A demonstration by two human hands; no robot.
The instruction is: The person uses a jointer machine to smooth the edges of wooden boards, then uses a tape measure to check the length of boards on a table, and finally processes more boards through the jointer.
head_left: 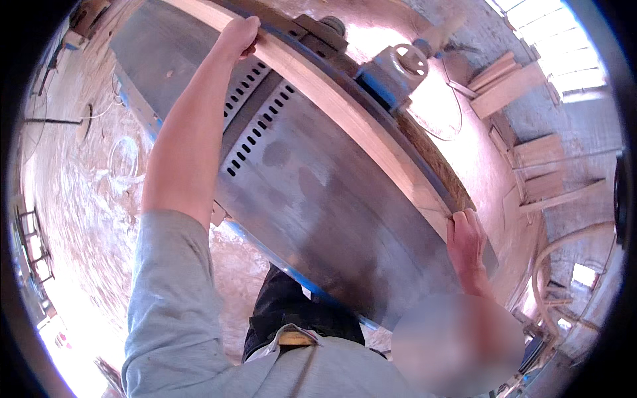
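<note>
Grey cloth of the shirt (318,368) fills the near edge. The right hand (466,240) grasps the near end of the wooden plank (352,116), which lies lengthwise along the far side of the metal table (332,205). Two rows of slots (259,131) cross the table. The left hand (237,37) is curled around the plank farther along. Beyond sits a handwheel (411,61), then boards (507,89) and a window (557,41).

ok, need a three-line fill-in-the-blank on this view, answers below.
1. The left hand is on a long board made of ____.
2. The right hand is at the board's ____ end, not the far one.
3. The metal table has ____ rows of dark slots.

Missing: wood; near; two.
</note>
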